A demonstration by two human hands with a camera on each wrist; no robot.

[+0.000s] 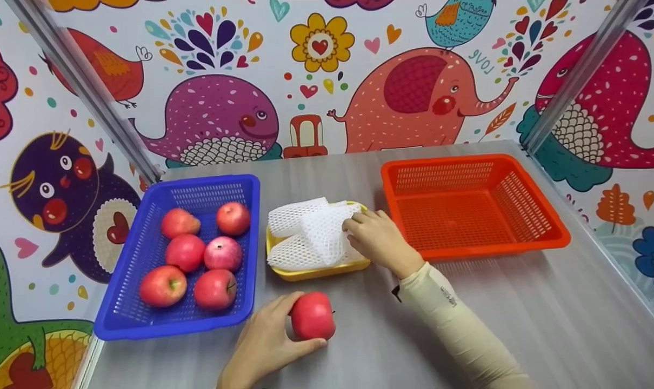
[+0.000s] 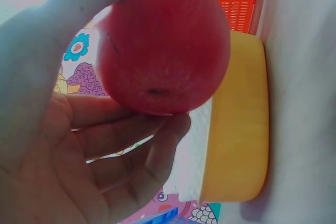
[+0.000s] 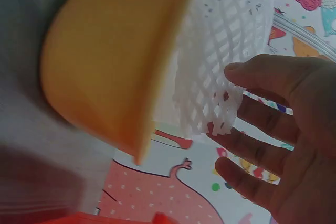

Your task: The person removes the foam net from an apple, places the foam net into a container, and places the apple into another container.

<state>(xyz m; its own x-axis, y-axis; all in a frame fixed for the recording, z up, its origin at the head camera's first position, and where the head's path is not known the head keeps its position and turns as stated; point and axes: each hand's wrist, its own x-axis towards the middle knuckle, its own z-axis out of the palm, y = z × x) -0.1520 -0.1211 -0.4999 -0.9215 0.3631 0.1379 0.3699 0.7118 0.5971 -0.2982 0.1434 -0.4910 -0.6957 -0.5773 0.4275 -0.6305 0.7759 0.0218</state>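
Observation:
My left hand (image 1: pixel 267 337) grips a red apple (image 1: pixel 313 316) between thumb and fingers, in front of the yellow basket (image 1: pixel 305 274). In the left wrist view the apple (image 2: pixel 168 45) shows a small dark mark on its skin. White foam net sleeves (image 1: pixel 294 254) are heaped in the yellow basket. At that basket's right side my right hand (image 1: pixel 378 237) pinches the edge of one foam net (image 1: pixel 327 229). The right wrist view shows the thumb on one side of this net (image 3: pixel 215 72) and fingertips behind it.
On the left stands a blue basket (image 1: pixel 175 330) with several red apples (image 1: pixel 185 252) inside. A red-orange basket (image 1: pixel 451 216) is at the right, close to my right hand. Printed cartoon panels (image 1: pixel 316 81) enclose the grey table (image 1: pixel 370 335) at the back and sides.

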